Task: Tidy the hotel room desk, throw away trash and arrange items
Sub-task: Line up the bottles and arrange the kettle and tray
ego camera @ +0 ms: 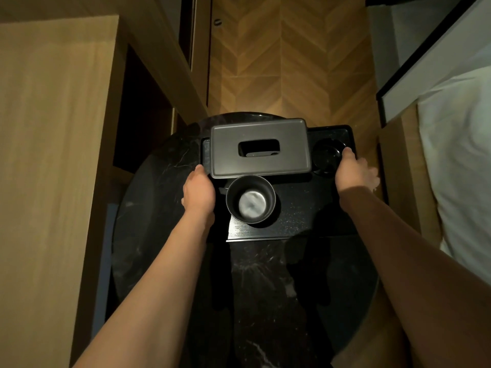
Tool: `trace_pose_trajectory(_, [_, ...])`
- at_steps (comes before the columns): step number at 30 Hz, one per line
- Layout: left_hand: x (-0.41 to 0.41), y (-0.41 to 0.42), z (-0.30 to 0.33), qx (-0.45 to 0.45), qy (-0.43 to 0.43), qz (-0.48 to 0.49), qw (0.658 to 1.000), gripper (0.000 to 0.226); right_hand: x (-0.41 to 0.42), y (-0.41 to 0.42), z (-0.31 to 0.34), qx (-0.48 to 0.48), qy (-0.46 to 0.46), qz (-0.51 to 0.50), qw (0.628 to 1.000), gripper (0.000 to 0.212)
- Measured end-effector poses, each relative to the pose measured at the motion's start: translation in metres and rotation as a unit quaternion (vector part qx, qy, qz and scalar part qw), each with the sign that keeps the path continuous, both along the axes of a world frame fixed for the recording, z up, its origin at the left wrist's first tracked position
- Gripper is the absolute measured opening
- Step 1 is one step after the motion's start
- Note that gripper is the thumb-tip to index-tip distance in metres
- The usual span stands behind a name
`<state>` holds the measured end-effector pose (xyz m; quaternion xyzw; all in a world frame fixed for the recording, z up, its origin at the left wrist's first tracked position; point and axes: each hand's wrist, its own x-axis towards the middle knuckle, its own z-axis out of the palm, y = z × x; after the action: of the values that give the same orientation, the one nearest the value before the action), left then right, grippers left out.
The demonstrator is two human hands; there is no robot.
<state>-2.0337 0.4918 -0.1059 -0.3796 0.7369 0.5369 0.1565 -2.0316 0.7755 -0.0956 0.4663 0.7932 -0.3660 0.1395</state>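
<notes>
2 hands (198, 191) (354, 170) gripping black tray (305, 208)

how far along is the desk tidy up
Looks mostly done: no trash shows on the dark round table, and the tissue box and cup sit on the black tray. In hand: left hand and right hand grip the tray's sides. Left: placing it.

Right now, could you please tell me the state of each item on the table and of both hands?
Tissue box: lid on, slot shows no tissue.
Round cup: upright, open-topped.
Black tray: flat on the round table, held at both sides.
Left hand: gripping the tray's left edge.
Right hand: gripping the tray's right edge.
</notes>
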Motion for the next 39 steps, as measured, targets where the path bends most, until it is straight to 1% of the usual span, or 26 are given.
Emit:
trace_pose_trajectory(1, [-0.002,-0.011,-0.019,0.026,-0.012,0.027,0.999,0.079,-0.001,0.001,-0.001,-0.001,-0.002,-0.001,1.0,0.06])
trace_pose_trajectory(3, [-0.003,-0.04,-0.077,0.064,-0.04,0.071,0.995,0.096,0.0,0.0,0.0,-0.01,-0.001,-0.019,1.0,0.061])
trace_pose_trajectory(4, [0.0,-0.049,-0.096,0.078,-0.051,0.071,0.993,0.097,0.0,-0.001,0.001,-0.015,0.003,-0.028,1.0,0.063])
trace_pose_trajectory(5, [0.002,-0.053,-0.1,0.086,-0.052,0.072,0.992,0.095,0.001,-0.004,0.002,-0.022,0.011,-0.042,0.999,0.065])
trace_pose_trajectory(7, [0.011,-0.045,-0.062,0.087,-0.042,0.049,0.994,0.095,0.004,-0.01,0.006,-0.037,0.031,-0.063,0.997,0.069])
trace_pose_trajectory(8, [0.016,-0.037,-0.03,0.086,-0.027,0.042,0.995,0.096,0.006,-0.014,0.009,-0.042,0.037,-0.058,0.997,0.069])
trace_pose_trajectory(9, [0.02,-0.03,-0.003,0.09,-0.005,0.04,0.995,0.096,0.008,-0.017,0.013,-0.045,0.039,-0.051,0.997,0.069])
trace_pose_trajectory(11, [0.031,-0.026,0.028,0.118,0.042,0.033,0.992,0.093,0.013,-0.024,0.021,-0.046,0.045,-0.034,0.997,0.069])
trace_pose_trajectory(12, [0.037,-0.027,0.04,0.124,0.054,0.03,0.99,0.095,0.016,-0.028,0.025,-0.047,0.045,-0.027,0.998,0.069])
trace_pose_trajectory(15, [0.056,-0.04,0.06,0.125,0.06,0.048,0.989,0.118,0.023,-0.043,0.04,-0.039,0.038,-0.011,0.998,0.07])
trace_pose_trajectory(17, [0.072,-0.051,0.072,0.129,0.056,0.069,0.988,0.122,0.027,-0.055,0.051,-0.04,0.038,0.003,0.998,0.069])
trace_pose_trajectory(18, [0.082,-0.055,0.079,0.13,0.051,0.083,0.987,0.118,0.029,-0.062,0.056,-0.039,0.041,0.013,0.998,0.068])
trace_pose_trajectory(21, [0.117,-0.072,0.092,0.112,0.063,0.134,0.983,0.088,0.036,-0.087,0.073,-0.018,0.046,0.045,0.998,0.066])
trace_pose_trajectory(22, [0.129,-0.076,0.098,0.107,0.066,0.154,0.98,0.086,0.039,-0.097,0.079,-0.01,0.048,0.058,0.997,0.065])
trace_pose_trajectory(24, [0.155,-0.087,0.108,0.097,0.066,0.191,0.974,0.095,0.046,-0.119,0.09,-0.006,0.053,0.093,0.994,0.064])
trace_pose_trajectory(25, [0.17,-0.093,0.113,0.093,0.067,0.214,0.97,0.095,0.051,-0.131,0.095,-0.007,0.057,0.115,0.992,0.064])
trace_pose_trajectory(28, [0.216,-0.112,0.127,0.086,0.074,0.282,0.953,0.082,0.065,-0.167,0.105,-0.01,0.072,0.189,0.979,0.063])
trace_pose_trajectory(29, [0.233,-0.118,0.128,0.081,0.075,0.304,0.946,0.084,0.072,-0.18,0.107,-0.011,0.075,0.212,0.974,0.063])
trace_pose_trajectory(31, [0.267,-0.129,0.132,0.074,0.08,0.347,0.931,0.091,0.086,-0.207,0.11,-0.015,0.079,0.259,0.962,0.064])
trace_pose_trajectory(35, [0.347,-0.152,0.133,0.062,0.094,0.441,0.89,0.116,0.127,-0.265,0.118,-0.026,0.089,0.362,0.928,0.064])
trace_pose_trajectory(37, [0.379,-0.16,0.133,0.066,0.093,0.462,0.88,0.12,0.144,-0.286,0.122,-0.028,0.092,0.393,0.914,0.064])
trace_pose_trajectory(39, [0.429,-0.168,0.131,0.071,0.102,0.506,0.854,0.121,0.178,-0.317,0.124,-0.031,0.096,0.449,0.888,0.064])
